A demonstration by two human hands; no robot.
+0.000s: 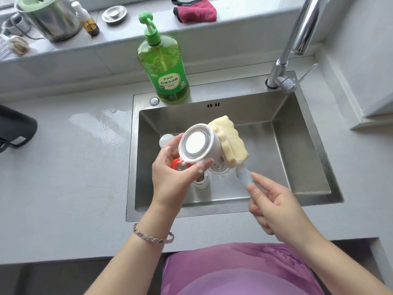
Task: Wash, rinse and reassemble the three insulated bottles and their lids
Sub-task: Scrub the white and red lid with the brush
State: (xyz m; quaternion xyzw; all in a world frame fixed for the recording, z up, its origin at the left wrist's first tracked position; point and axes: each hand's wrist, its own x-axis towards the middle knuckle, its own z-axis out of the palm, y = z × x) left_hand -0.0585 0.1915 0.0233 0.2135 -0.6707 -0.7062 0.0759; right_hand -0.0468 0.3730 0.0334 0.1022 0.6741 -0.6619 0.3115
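Left hand (pixel 170 173) is curled round the white lid (pixel 196 145), held over the sink (pixel 297 167) so drips fall in, its underside tilted at me to show the recessed disc. Right hand (pixel 274 207) pinches the pale handle of the sponge brush (pixel 230 145). Its soft, sudsy yellow foam presses the lid's smooth plastic wall. A red ring (pixel 177 162) waits in the basin below.

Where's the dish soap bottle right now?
In the head view, the green dish soap bottle stands on the back rim of the sink, left of the faucet, beyond the left hand.
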